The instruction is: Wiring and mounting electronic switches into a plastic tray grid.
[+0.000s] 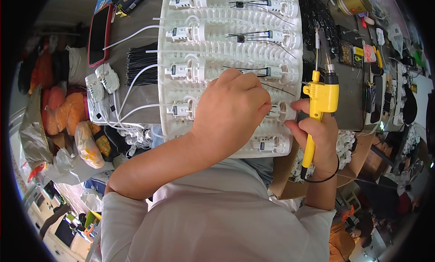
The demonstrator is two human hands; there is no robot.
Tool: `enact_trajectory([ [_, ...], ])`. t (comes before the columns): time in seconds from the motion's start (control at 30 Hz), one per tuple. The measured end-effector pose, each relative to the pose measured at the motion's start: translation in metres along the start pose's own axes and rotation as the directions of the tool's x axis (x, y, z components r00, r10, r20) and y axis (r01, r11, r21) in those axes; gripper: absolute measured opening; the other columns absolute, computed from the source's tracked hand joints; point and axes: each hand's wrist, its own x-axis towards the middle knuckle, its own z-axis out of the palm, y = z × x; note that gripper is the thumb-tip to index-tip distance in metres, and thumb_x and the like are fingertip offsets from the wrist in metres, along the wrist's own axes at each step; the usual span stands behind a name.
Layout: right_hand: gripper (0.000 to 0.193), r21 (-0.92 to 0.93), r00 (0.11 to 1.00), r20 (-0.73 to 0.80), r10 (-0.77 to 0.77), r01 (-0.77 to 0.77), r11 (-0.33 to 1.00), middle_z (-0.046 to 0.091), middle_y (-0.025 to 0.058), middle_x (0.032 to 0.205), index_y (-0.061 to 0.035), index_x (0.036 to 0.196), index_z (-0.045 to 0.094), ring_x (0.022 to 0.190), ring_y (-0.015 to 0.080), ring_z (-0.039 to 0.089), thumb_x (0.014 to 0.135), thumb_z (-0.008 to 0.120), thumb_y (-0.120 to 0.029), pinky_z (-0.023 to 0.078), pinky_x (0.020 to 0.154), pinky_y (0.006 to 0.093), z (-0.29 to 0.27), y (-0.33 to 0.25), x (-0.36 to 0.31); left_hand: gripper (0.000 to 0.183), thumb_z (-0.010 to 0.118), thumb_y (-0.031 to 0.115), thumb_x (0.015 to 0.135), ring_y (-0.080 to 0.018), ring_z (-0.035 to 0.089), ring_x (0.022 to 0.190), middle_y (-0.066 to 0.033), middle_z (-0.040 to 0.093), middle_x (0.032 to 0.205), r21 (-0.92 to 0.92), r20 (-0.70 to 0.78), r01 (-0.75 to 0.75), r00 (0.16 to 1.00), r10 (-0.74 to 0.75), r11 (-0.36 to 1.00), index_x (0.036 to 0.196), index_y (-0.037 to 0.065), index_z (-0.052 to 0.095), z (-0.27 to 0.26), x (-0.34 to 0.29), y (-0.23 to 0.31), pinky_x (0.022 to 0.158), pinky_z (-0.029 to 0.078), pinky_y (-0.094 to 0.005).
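A yellow soldering gun lies upright along my right hand, its tip pointing away from me. That hand's thumb and forefinger also pinch the rim of a round white plastic housing at the right side of a white ribbed tray. My left hand is closed over the middle of the tray, its fingertips close to the same housing; what they grip is hidden. Beyond it, similar white housings carry small circuit boards with thin black leads. White housings with cables line the tray's left side.
Black wires lie left of the tray, near a red-cased phone and white plugs. More black wires hang at the far right. A cardboard box of white parts stands below my right forearm. Bagged items sit at left.
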Motion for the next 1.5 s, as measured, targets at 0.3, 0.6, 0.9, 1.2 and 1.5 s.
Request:
enact_trajectory([
  [0.3,0.055,0.029,0.999,-0.042,0.009,-0.008,1.000,0.070,0.0187,0.106,-0.0127,0.102,0.047,0.086,0.0348,0.069,0.071,0.087,0.008,0.057,0.072,0.0382,0.005,0.004,-0.005,0.006,0.075,0.009,0.082,-0.0333,0.062,0.088,-0.0089,0.066,0.087,-0.012,0.041,0.073,0.997,-0.072,0.997,0.082,0.004,0.071,0.001,0.002,0.000,0.076,0.051,-0.0442],
  [0.6,0.037,-0.041,0.978,-0.132,-0.162,0.158,0.987,0.068,0.0124,0.094,-0.0056,0.111,0.060,0.074,0.0214,0.064,0.088,0.080,-0.026,0.055,0.072,0.0324,0.003,0.007,-0.003,0.005,0.073,0.007,0.083,-0.0326,0.063,0.083,-0.0100,0.067,0.085,-0.171,0.022,0.150,0.989,-0.149,0.974,0.084,0.003,0.071,-0.004,0.003,-0.001,0.075,0.051,-0.0421],
  [0.9,0.063,0.116,0.979,-0.174,-0.103,0.125,0.985,0.070,0.0200,0.101,-0.0085,0.124,0.060,0.084,0.0346,0.069,0.090,0.064,-0.061,0.055,0.074,0.0408,-0.033,-0.010,-0.012,0.005,0.072,0.006,0.081,-0.0327,0.064,0.081,-0.0116,0.066,0.084,-0.127,0.117,0.116,0.988,-0.101,0.985,0.080,0.001,0.070,-0.013,-0.002,-0.006,0.075,0.051,-0.0423],
  [1.2,0.064,0.272,0.992,-0.101,-0.074,0.099,0.957,0.064,0.0269,0.114,-0.0043,0.122,0.064,0.092,0.0305,0.066,0.098,0.056,-0.064,0.056,0.076,0.0378,-0.059,-0.002,-0.022,0.008,0.069,0.009,0.081,-0.0343,0.065,0.089,-0.0101,0.067,0.085,-0.068,0.106,0.142,0.985,-0.134,0.988,0.076,0.003,0.071,-0.010,-0.001,-0.006,0.076,0.056,-0.0451],
  [1.5,0.036,0.189,0.974,-0.220,-0.055,0.098,0.977,0.066,0.0106,0.090,-0.0023,0.105,0.073,0.066,0.0188,0.056,0.086,0.080,-0.032,0.041,0.058,0.0323,-0.066,-0.032,-0.007,0.010,0.069,0.012,0.078,-0.0329,0.065,0.089,-0.0095,0.067,0.082,-0.008,0.114,0.169,0.979,-0.167,0.986,0.071,0.005,0.070,-0.009,-0.001,-0.005,0.075,0.057,-0.0447],
])
